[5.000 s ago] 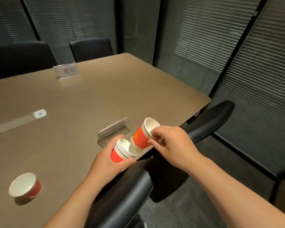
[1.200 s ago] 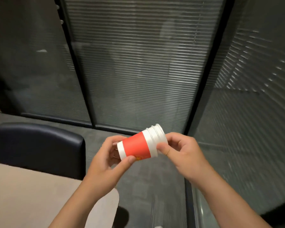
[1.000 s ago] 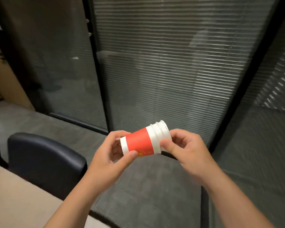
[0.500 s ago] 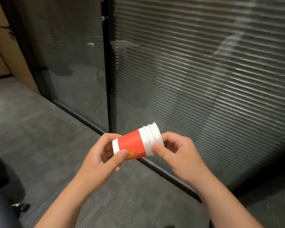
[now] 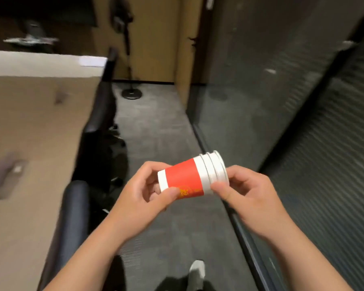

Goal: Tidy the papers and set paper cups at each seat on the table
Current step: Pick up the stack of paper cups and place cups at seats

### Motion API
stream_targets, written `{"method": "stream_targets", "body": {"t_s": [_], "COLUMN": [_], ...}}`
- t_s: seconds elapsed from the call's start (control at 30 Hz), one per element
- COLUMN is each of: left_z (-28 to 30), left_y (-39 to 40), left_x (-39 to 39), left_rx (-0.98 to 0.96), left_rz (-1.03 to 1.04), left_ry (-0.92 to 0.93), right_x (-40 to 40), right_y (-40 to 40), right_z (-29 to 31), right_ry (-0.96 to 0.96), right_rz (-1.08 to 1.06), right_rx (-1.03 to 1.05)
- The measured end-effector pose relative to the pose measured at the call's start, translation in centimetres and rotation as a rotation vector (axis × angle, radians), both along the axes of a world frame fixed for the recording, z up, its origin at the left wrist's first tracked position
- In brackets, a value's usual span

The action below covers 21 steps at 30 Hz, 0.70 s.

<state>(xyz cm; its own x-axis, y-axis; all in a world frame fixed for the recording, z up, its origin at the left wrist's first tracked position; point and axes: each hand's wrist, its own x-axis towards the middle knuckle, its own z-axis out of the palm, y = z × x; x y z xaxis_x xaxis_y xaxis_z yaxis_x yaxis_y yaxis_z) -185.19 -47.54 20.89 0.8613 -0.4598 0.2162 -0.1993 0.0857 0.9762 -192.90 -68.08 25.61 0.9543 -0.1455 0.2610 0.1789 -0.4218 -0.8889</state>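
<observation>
A stack of red-and-white paper cups (image 5: 189, 175) lies sideways in the air between both hands, rims pointing right. My left hand (image 5: 143, 196) grips its base end, thumb under the red band. My right hand (image 5: 248, 196) pinches the white rims with thumb and fingers. The brown table (image 5: 29, 127) runs along the left, with a white sheet of paper (image 5: 93, 60) at its far corner. No loose cups show on the table in this view.
Black chairs (image 5: 76, 217) stand tucked along the table's right edge. A carpeted aisle (image 5: 156, 127) runs ahead between the chairs and a glass wall with blinds (image 5: 303, 122). A floor stand's round base (image 5: 131, 94) sits at the far end. A shoe (image 5: 195, 269) shows below.
The view has swung left from the glass wall to the aisle alongside the table. Both hands have kept hold of the cup stack in the same sideways pose.
</observation>
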Motion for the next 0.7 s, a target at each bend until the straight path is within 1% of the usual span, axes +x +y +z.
{"method": "stream_targets", "body": {"t_s": [0.1,0.13,0.17,0.23,0.3,0.37,0.5,0.7], "left_z": [0.2,0.4,1.0,1.8,2.6,3.2,2.1,-1.8], "left_y": [1.2,1.6,3.0,3.7,5.8,8.1,12.9,19.8], "left_x": [5.4,6.8,9.2,10.9,13.3,15.1,16.2,17.4], "left_rx": [0.012,0.031,0.049,0.07,0.068,0.047,0.041,0.037], "left_rz": [0.177,0.257,0.396,0.449,0.612,0.738,0.89,1.133], "left_ry": [-0.005,-0.012,-0.029,-0.033,-0.046,-0.03,0.054,0.144], "right_x": [9.2,11.8,16.8,20.3,25.9,30.7,36.4,43.3], "right_y": [0.0,0.1,1.2,1.9,4.5,7.7,14.2,25.1], "right_z": [-0.3,-0.1,0.3,0.9,2.1,2.6,1.5,-1.3], "right_ry": [-0.031,-0.049,-0.035,-0.042,-0.058,-0.039,0.0,0.203], "right_rz": [0.186,0.242,0.367,0.421,0.582,0.719,0.957,1.277], "right_rx": [0.011,0.016,0.038,0.037,0.073,0.064,0.044,0.059]}}
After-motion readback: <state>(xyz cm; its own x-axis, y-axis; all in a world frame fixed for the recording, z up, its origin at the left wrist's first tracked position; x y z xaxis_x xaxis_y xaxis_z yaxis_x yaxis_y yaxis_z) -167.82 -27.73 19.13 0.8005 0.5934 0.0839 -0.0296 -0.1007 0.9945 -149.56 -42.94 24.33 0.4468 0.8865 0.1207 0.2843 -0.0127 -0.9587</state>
